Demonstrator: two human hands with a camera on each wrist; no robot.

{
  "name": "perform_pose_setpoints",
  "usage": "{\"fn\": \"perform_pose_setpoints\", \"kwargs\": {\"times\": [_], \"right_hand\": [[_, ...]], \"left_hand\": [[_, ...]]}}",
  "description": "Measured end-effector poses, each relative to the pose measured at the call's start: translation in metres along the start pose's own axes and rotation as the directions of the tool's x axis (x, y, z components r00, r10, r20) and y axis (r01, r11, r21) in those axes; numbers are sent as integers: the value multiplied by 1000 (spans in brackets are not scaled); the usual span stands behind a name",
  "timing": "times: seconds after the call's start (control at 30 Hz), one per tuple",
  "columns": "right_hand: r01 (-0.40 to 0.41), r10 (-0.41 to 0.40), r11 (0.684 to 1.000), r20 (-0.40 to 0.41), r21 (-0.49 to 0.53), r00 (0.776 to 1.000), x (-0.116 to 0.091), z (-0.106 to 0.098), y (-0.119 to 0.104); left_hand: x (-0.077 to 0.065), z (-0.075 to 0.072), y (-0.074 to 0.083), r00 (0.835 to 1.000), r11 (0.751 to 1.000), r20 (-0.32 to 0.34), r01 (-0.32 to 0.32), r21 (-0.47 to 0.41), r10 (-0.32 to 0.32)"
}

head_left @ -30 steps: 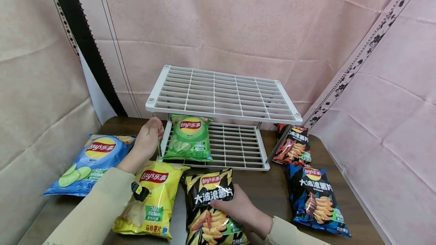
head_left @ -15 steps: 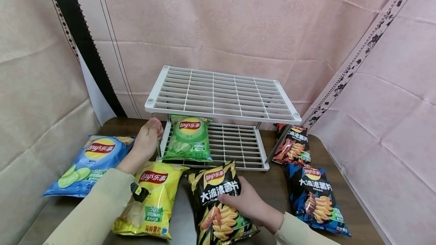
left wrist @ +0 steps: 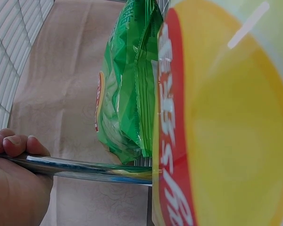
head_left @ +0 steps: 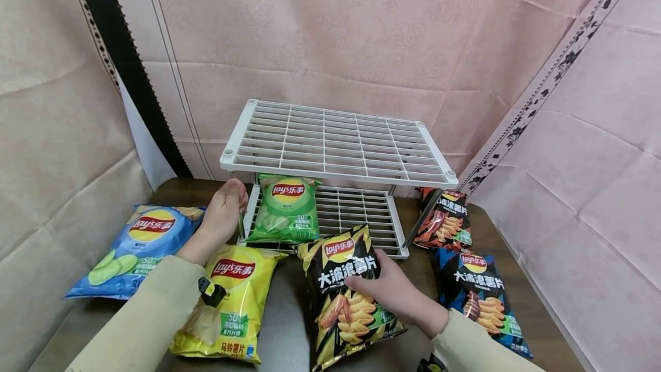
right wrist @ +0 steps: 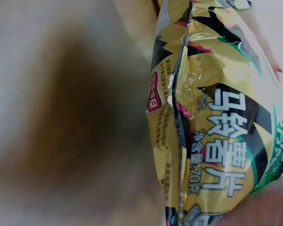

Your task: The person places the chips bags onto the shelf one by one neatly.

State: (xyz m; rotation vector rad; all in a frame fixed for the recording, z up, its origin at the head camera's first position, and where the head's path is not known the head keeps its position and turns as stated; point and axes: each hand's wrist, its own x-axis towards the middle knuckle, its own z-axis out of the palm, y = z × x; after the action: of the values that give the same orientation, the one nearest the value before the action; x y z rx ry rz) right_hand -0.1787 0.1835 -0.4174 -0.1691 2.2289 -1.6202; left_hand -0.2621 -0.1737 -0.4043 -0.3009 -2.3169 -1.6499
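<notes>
With curled fingers my left hand [head_left: 223,209] grips the front left metal post [left wrist: 89,168] of a white two-tier rack [head_left: 330,141]. My right hand [head_left: 396,290] holds a black and gold bag of chips [head_left: 347,309] by its right side, thumb across the front. That bag is tilted, its top overlapping the lower shelf's front edge in the head view; the right wrist view has its bottom end [right wrist: 217,141] close up. A green bag of chips [head_left: 287,211] leans at the left of the lower shelf [head_left: 356,217].
A yellow bag of chips [head_left: 229,303] lies before the rack, below my left forearm. Left of it is a blue bag [head_left: 142,248]. On the right lie a red and black bag [head_left: 445,223] and a blue and black bag [head_left: 480,297]. Pink cloth [head_left: 330,33] hangs behind.
My right hand has lifted the black and gold bag of chips up and to the right, toward the rack, tilting it. My left hand stays on the post.
</notes>
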Motion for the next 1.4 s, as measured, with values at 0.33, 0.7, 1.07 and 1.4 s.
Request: {"fn": "perform_pose_setpoints", "kwargs": {"times": [0.33, 0.7, 1.07, 1.4], "right_hand": [[-41, 33, 998, -166, -47, 986, 18, -32, -25], [5, 14, 997, -245, 77, 969, 70, -47, -28], [-75, 80, 997, -329, 30, 941, 118, -54, -30], [-52, 58, 998, -265, 29, 963, 143, -38, -20]], "left_hand": [[1, -2, -2, 1000, 1000, 4, 5, 12, -5], [1, -1, -2, 1000, 1000, -4, 14, 23, -14], [0, -1, -3, 1000, 1000, -9, 25, 12, -25], [1, 0, -2, 1000, 1000, 7, 14, -17, -14]]}}
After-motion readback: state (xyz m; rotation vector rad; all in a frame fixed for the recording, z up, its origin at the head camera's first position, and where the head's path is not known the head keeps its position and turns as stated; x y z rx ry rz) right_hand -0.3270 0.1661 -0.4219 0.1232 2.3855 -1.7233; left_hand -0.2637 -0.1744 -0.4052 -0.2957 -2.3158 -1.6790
